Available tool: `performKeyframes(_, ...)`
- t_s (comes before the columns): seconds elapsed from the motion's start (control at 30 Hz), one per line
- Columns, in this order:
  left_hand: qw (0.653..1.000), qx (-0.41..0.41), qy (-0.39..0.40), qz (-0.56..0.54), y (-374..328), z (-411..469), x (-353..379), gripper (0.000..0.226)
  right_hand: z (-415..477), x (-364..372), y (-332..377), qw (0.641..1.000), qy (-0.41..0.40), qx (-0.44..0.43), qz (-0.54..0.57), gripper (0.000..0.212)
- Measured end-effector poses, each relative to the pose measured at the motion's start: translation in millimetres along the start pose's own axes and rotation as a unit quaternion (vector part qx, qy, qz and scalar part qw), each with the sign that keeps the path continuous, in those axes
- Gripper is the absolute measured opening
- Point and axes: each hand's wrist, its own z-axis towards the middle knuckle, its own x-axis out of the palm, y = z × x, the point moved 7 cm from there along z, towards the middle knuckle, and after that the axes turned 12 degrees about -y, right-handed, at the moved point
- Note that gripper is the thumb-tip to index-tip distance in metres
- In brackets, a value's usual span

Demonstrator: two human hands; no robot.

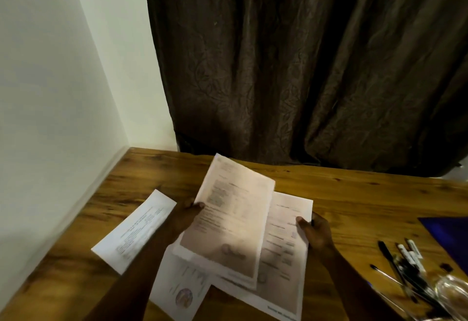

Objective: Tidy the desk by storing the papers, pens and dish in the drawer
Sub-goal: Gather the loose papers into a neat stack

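Observation:
My left hand (186,217) grips the left edge of a printed sheet (233,219) and holds it tilted up above the wooden desk (354,194). Just to the right, my right hand (315,229) pinches the right edge of a second sheet (286,250) that lies under it. A third paper (135,229) rests flat to the left of my left forearm, and a fourth one (182,293) with a round picture pokes out near the front edge. Several pens (405,267) lie loose at the right, beside a clear glass dish (453,293). No drawer is in view.
A dark blue folder or sheet (448,234) lies at the right edge of the desk. A brown curtain (304,67) hangs behind the desk, and a white wall (50,118) closes off the left side.

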Motion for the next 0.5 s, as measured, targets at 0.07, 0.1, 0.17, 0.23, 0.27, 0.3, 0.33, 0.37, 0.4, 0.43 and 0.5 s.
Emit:
performKeyframes(0.07, 0.996, 0.008, -0.065, -0.063, 5, -3, -20, 0.022, 0, -2, -4, 1.0, 0.005, -0.005, 0.001, 0.022)
performKeyframes(0.1, 0.991, 0.011, -0.1, -0.093, 8, -5, -32, 0.023, -1, -3, -5, 1.0, 0.005, -0.004, 0.008, 0.023)
performKeyframes(0.17, 0.975, 0.016, -0.16, -0.152, 16, -12, -57, 0.024, -5, -7, -3, 1.0, -0.009, 0.008, 0.029, 0.022)
performKeyframes(0.23, 0.96, 0.001, -0.209, -0.185, 32, -17, -82, 0.025, -10, -10, -3, 0.998, -0.016, 0.023, 0.057, 0.015)
performKeyframes(0.27, 0.955, -0.013, -0.227, -0.192, 43, -20, -94, 0.024, -12, -12, -2, 0.997, -0.018, 0.031, 0.067, 0.012)
performKeyframes(0.3, 0.951, -0.024, -0.239, -0.196, 53, -22, -104, 0.024, -11, -12, -3, 0.996, -0.022, 0.042, 0.077, 0.011)
performKeyframes(0.33, 0.949, -0.033, -0.25, -0.191, 62, -25, -113, 0.024, -12, -14, -5, 0.994, -0.029, 0.06, 0.084, 0.011)
performKeyframes(0.37, 0.948, -0.038, -0.259, -0.18, 71, -27, -120, 0.024, -12, -15, -6, 0.992, -0.038, 0.081, 0.091, 0.012)
performKeyframes(0.4, 0.949, -0.04, -0.269, -0.162, 77, -30, -126, 0.023, -12, -16, -6, 0.989, -0.045, 0.1, 0.095, 0.013)
performKeyframes(0.43, 0.949, -0.033, -0.276, -0.15, 80, -33, -130, 0.023, -12, -17, -7, 0.988, -0.048, 0.111, 0.098, 0.014)
performKeyframes(0.5, 0.95, -0.022, -0.279, -0.139, 82, -40, -131, 0.025, -12, -18, -8, 0.986, -0.047, 0.123, 0.1, 0.017)
